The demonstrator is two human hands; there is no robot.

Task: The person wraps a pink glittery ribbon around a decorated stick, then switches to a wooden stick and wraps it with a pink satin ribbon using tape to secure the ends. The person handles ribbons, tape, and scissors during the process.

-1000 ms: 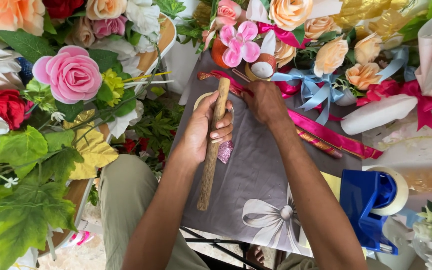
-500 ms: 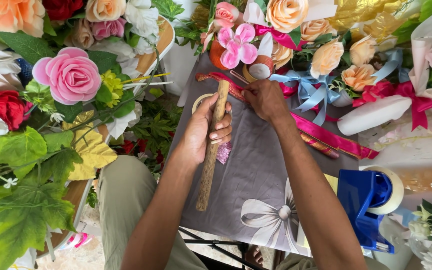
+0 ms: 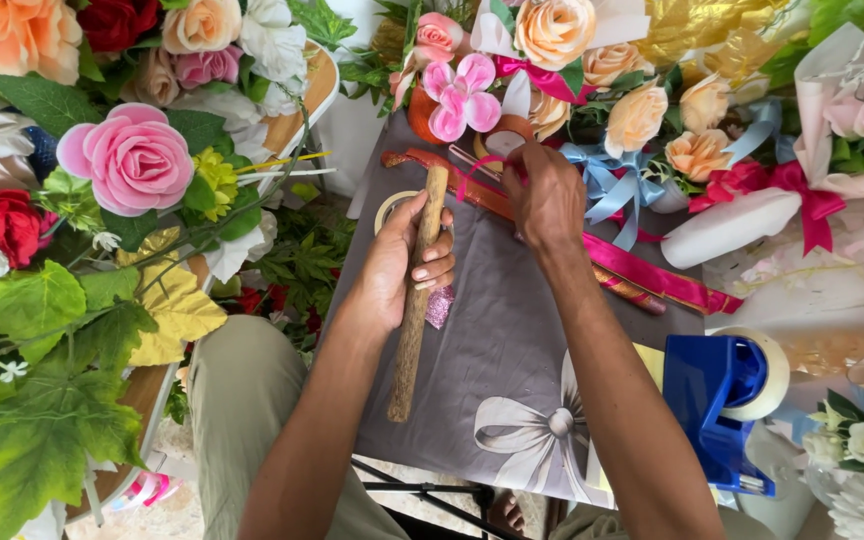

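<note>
My left hand (image 3: 404, 268) is closed around a rough wooden stick (image 3: 417, 295) — its far end points away from me, its near end lies on the grey cloth (image 3: 507, 340) below my wrist. My right hand (image 3: 546, 195) reaches just beyond the stick's tip, fingers pinched on a thin pink ribbon (image 3: 474, 168) beside a pink paper flower (image 3: 462, 97). A blue tape dispenser (image 3: 722, 405) sits near my right forearm.

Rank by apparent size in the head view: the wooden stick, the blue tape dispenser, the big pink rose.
1. Wooden stick, longest, held by the left hand.
2. Blue tape dispenser and big pink rose: too alike to rank.
</note>
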